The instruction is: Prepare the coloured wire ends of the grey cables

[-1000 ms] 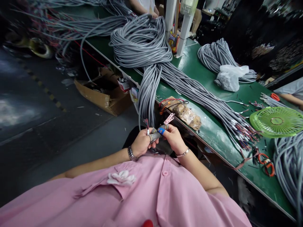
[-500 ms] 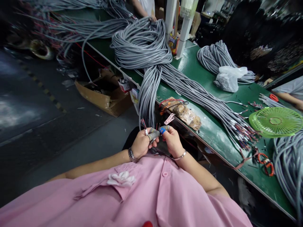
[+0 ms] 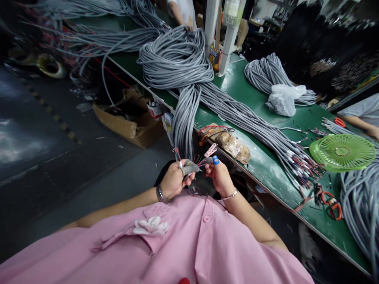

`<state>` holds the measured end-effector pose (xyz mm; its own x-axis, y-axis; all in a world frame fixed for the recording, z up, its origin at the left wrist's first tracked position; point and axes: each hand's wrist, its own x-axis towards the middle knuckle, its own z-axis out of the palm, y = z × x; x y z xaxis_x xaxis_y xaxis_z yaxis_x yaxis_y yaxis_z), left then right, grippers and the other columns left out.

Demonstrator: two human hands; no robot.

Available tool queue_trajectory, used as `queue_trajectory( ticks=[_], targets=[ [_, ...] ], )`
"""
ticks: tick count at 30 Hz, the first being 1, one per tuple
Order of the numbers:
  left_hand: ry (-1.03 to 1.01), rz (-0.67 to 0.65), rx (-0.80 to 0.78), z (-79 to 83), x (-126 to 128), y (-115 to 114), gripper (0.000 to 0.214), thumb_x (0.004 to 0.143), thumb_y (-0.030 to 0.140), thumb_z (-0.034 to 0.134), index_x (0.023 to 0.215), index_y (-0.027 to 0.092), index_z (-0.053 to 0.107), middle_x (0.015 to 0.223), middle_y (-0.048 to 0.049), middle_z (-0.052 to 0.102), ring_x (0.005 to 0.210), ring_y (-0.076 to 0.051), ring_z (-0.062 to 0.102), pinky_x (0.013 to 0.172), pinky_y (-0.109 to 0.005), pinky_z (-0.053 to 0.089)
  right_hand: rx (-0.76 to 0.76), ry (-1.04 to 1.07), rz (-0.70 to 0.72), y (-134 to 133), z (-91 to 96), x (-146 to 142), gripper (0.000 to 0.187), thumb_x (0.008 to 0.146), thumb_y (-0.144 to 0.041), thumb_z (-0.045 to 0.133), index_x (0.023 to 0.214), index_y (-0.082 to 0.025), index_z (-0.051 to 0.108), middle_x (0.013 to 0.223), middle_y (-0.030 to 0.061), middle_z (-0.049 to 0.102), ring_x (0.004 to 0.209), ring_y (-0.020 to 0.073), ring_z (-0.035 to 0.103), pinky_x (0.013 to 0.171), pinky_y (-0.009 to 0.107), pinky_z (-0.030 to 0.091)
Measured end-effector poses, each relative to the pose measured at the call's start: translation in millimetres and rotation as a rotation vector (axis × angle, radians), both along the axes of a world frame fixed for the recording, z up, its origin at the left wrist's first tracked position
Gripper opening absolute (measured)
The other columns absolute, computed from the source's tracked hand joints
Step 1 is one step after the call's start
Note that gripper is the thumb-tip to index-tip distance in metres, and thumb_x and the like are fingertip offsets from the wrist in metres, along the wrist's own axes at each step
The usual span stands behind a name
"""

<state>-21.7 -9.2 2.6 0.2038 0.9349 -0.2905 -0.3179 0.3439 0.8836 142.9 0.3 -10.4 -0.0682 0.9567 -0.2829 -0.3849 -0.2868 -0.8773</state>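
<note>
In front of my shirt, my left hand [image 3: 174,180] is closed around the end of a grey cable, its fingers wearing grey fabric finger covers. Thin coloured wires [image 3: 196,159] fan out of that end between my hands. A second bunch of red and dark wires with a white sleeve [image 3: 179,157] stands up beside my left thumb. My right hand [image 3: 220,178], with blue tape on the thumb and a grey cover on the index finger, pinches some of the thin wires. Grey cables [image 3: 186,122] hang from the bench edge down to my hands.
A green bench [image 3: 233,88] carries a big cable coil [image 3: 176,57] and a row of cables with stripped ends [image 3: 302,165]. A taped block [image 3: 232,144], pink clip [image 3: 211,150], green fan [image 3: 342,152] and orange-handled scissors [image 3: 331,205] lie along it. Co-workers' arms show at the back and right.
My right hand has shifted slightly right, away from my left, and its thumb has lifted. The coloured wires are now more spread and visible between the hands.
</note>
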Motion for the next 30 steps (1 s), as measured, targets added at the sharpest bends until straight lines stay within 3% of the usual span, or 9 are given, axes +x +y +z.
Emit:
queue_trajectory(
  ticks=[5, 11, 16, 18, 24, 30],
  targets=[
    [-0.022, -0.036, 0.014, 5.6, 0.4, 3.0, 0.019, 0.077, 0.03, 0.066, 0.069, 0.015, 0.057, 0.05, 0.0021, 0.057, 0.032, -0.005, 0.042, 0.03, -0.016, 0.023, -0.059, 0.07, -0.047, 19.9, -2.7, 14.5, 0.048, 0.08, -0.062, 0.056, 0.084, -0.016, 0.065, 0.073, 0.0016, 0.06, 0.054, 0.0077, 0.046, 0.049, 0.02, 0.039],
    [-0.144, -0.194, -0.078, 9.6, 4.4, 14.8, 0.018, 0.074, 0.03, 0.066, 0.067, 0.015, 0.058, 0.044, 0.0009, 0.055, 0.03, -0.006, 0.039, 0.03, -0.018, 0.022, -0.005, 0.189, 0.138, 32.3, 7.2, 7.7, 0.043, 0.077, -0.058, 0.064, 0.088, -0.017, 0.065, 0.071, -0.0012, 0.058, 0.051, 0.0071, 0.041, 0.048, 0.021, 0.037],
    [-0.258, -0.265, -0.166, 7.4, 3.9, 25.9, 0.015, 0.07, 0.026, 0.066, 0.066, 0.014, 0.059, 0.041, 0.0011, 0.054, 0.028, -0.006, 0.038, 0.031, -0.018, 0.024, 0.181, -0.055, -0.136, 31.5, -3.2, 0.1, 0.037, 0.079, -0.053, 0.065, 0.074, -0.016, 0.063, 0.059, -0.0025, 0.055, 0.049, 0.007, 0.037, 0.048, 0.022, 0.029],
    [-0.282, -0.286, -0.191, 5.5, 3.5, 28.0, 0.013, 0.07, 0.025, 0.066, 0.066, 0.014, 0.059, 0.041, 0.0012, 0.055, 0.028, -0.006, 0.039, 0.032, -0.018, 0.024, 0.202, -0.063, -0.163, 32.7, -6.9, -1.1, 0.041, 0.081, -0.056, 0.06, 0.073, -0.017, 0.063, 0.061, -0.0014, 0.057, 0.05, 0.0075, 0.039, 0.049, 0.022, 0.031],
    [-0.271, -0.297, -0.231, 2.6, 5.1, 27.8, 0.013, 0.068, 0.025, 0.066, 0.066, 0.014, 0.06, 0.04, 0.0007, 0.054, 0.027, -0.006, 0.038, 0.031, -0.018, 0.023, 0.028, 0.311, -0.008, 39.6, -0.1, -7.6, 0.048, 0.075, -0.063, 0.064, 0.09, -0.017, 0.069, 0.072, 0.001, 0.061, 0.058, 0.0099, 0.046, 0.053, 0.022, 0.039],
    [-0.224, -0.275, -0.253, 2.6, 8.3, 28.1, 0.014, 0.068, 0.024, 0.067, 0.064, 0.013, 0.059, 0.04, 0.0005, 0.054, 0.027, -0.006, 0.038, 0.03, -0.017, 0.021, 0.009, 0.374, -0.057, 41.0, 3.7, -12.3, 0.041, 0.077, -0.055, 0.068, 0.088, -0.016, 0.069, 0.07, 0.0003, 0.06, 0.057, 0.0092, 0.046, 0.053, 0.021, 0.04]
  ],
)
